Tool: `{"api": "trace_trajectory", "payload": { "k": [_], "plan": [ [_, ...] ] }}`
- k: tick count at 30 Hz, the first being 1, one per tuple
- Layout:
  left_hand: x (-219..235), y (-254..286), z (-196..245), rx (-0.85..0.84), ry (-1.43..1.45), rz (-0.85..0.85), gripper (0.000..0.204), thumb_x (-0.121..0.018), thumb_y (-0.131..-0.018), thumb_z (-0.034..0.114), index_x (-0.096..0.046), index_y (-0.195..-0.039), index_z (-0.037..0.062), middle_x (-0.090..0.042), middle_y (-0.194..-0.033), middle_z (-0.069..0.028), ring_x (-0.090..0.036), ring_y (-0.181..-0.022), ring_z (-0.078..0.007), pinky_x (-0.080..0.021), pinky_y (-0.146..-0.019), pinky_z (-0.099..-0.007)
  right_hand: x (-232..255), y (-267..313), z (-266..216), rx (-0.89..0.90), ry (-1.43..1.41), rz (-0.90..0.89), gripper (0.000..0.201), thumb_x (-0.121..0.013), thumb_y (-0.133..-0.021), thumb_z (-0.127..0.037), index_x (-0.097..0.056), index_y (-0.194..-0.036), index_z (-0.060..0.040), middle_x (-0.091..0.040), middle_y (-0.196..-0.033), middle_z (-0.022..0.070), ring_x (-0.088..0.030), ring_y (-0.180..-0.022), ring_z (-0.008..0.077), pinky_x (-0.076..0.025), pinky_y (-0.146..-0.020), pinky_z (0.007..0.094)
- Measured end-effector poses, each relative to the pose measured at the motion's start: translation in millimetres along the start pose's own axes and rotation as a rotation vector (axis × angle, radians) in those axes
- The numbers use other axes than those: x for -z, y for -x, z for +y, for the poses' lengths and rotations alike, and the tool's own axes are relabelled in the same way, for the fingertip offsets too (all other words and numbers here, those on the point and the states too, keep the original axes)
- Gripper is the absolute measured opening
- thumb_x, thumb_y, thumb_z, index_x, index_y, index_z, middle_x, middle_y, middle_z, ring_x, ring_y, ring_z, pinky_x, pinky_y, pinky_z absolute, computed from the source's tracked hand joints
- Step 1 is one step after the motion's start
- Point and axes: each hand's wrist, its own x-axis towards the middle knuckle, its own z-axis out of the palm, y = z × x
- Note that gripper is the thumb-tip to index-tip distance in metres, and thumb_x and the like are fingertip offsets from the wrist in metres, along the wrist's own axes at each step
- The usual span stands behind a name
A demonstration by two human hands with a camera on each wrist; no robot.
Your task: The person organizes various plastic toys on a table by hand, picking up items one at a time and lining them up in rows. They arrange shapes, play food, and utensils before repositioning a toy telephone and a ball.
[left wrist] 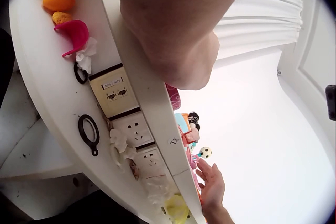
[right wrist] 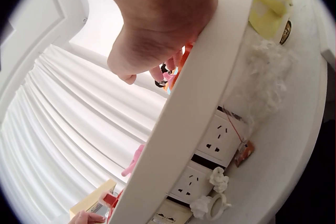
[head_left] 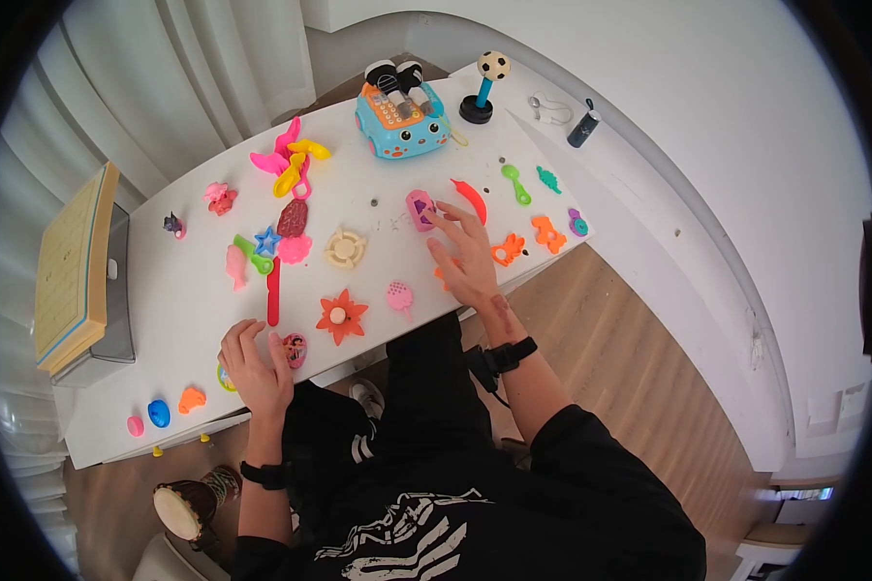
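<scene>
My right hand reaches over the table with fingers extended. Its fingertips overlap the right side of a small pink mould-like toy with a purple middle. A curved red toy lies just beyond that hand, and orange animal-shaped toys are to its right. My left hand is at the table's front edge, fingers loosely bent and gripping nothing. Beside its thumb lies a round pink picture piece; a green-rimmed round piece is partly hidden behind the hand.
A red plastic knife, an orange flower-shaped toy and a cream ring lie mid-table. At the back stand a blue toy phone and a football on a stand. A box is at left; a drum stands below.
</scene>
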Motion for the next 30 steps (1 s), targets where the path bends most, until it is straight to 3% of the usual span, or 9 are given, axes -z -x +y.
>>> {"api": "trace_trajectory", "payload": {
  "k": [7, 17, 25, 30],
  "plan": [
    [0.7, 0.8, -0.3, 0.002, 0.023, 0.003, 0.024, -0.066, -0.094, 0.014, -0.064, -0.115, 0.0025, -0.063, -0.118, -0.0149, -0.057, -0.113, -0.0344, -0.040, -0.098, -0.0458, 1.6, 2.2, -3.5, -0.040, -0.143, 0.122, 0.041, -0.066, -0.094, -0.013, -0.062, -0.134, -0.0078, -0.058, -0.137, 0.0137, -0.053, -0.129, 0.0333, -0.041, -0.111, 0.0424],
    [1.0, 0.7, -1.9, 0.010, 0.030, 0.003, 0.024, -0.066, -0.094, 0.015, -0.064, -0.115, 0.0039, -0.063, -0.120, -0.0127, -0.057, -0.114, -0.0331, -0.039, -0.098, -0.0453, 3.5, 1.0, -6.3, -0.051, -0.181, 0.125, 0.037, -0.062, -0.095, -0.010, -0.060, -0.131, -0.0024, -0.058, -0.133, 0.0146, -0.053, -0.128, 0.0329, -0.040, -0.111, 0.0403],
    [5.4, -4.3, 0.1, -0.065, -0.045, -0.182, 0.034, -0.063, -0.097, 0.019, -0.070, -0.127, 0.0055, -0.068, -0.135, -0.0053, -0.056, -0.128, -0.0290, -0.036, -0.109, -0.0439, 2.0, 0.5, -6.2, -0.058, -0.168, 0.115, 0.037, -0.061, -0.095, -0.010, -0.059, -0.131, -0.0025, -0.058, -0.131, 0.0138, -0.055, -0.122, 0.0299, -0.042, -0.107, 0.0386],
    [4.6, -4.3, 0.2, -0.056, -0.037, -0.172, 0.037, -0.067, -0.095, 0.025, -0.072, -0.125, 0.0050, -0.069, -0.134, -0.0062, -0.056, -0.127, -0.0285, -0.036, -0.108, -0.0460, 0.4, 0.6, -6.7, -0.069, -0.166, 0.119, 0.038, -0.061, -0.095, -0.011, -0.059, -0.132, -0.0030, -0.058, -0.130, 0.0129, -0.055, -0.117, 0.0283, -0.044, -0.104, 0.0390]
  ]
}}
